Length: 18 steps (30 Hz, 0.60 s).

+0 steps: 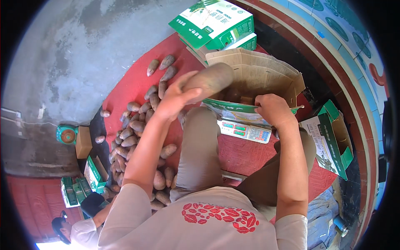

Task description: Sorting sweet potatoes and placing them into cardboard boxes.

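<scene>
A large brown taro (216, 78), slightly blurred, is gripped in my left hand (180, 96) over the left side of an open cardboard box (266, 70). My right hand (273, 109) is closed on the box's near rim, fingers hooked over the edge. Inside the box, in shadow, lies at least one taro (232, 95); the rest of the bottom is hard to make out. Below the box's near side shows a digital scale (246, 131) with lit displays and a keypad. To the left, a heap of loose taros (137, 125) spreads over the red floor covering.
Closed green-and-white cartons (221, 21) are stacked beyond the box. Another open carton (333, 139) stands at right. At far left are a teal round device (66, 135), a brown box (83, 142) and smaller cartons (96, 173). A co-worker (83, 231) is at lower left.
</scene>
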Tool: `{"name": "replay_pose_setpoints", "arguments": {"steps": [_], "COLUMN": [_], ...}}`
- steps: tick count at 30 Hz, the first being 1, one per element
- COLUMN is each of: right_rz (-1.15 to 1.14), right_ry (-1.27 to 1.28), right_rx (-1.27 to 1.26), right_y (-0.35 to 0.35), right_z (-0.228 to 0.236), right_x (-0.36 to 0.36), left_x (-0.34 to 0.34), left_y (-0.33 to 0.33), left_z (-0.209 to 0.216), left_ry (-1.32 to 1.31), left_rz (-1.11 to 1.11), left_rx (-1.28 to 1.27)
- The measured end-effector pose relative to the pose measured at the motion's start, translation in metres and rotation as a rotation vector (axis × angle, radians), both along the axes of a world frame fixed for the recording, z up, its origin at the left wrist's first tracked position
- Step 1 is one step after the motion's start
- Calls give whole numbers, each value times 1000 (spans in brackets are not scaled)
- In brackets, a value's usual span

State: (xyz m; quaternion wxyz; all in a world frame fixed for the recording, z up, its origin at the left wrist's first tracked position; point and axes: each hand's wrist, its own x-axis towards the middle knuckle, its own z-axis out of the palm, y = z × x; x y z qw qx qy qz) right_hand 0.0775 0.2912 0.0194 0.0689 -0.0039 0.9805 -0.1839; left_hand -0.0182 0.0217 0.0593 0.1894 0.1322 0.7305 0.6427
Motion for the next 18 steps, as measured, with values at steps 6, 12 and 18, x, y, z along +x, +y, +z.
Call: {"name": "replay_pose_setpoints", "arguments": {"steps": [6, 12, 18], "right_rz": [21, 7, 33], "right_ry": [26, 17, 18], "right_rx": [19, 37, 60], "right_y": [-1, -5, -3], "right_z": [-3, 1, -5], "right_x": [0, -1, 1], "left_x": [-23, -19, -6], "left_y": [60, 79, 24], "left_z": [-42, -61, -51], "left_ry": [168, 345, 447], "left_rz": [-246, -182, -42], "left_rx": [-302, -348, -212]}}
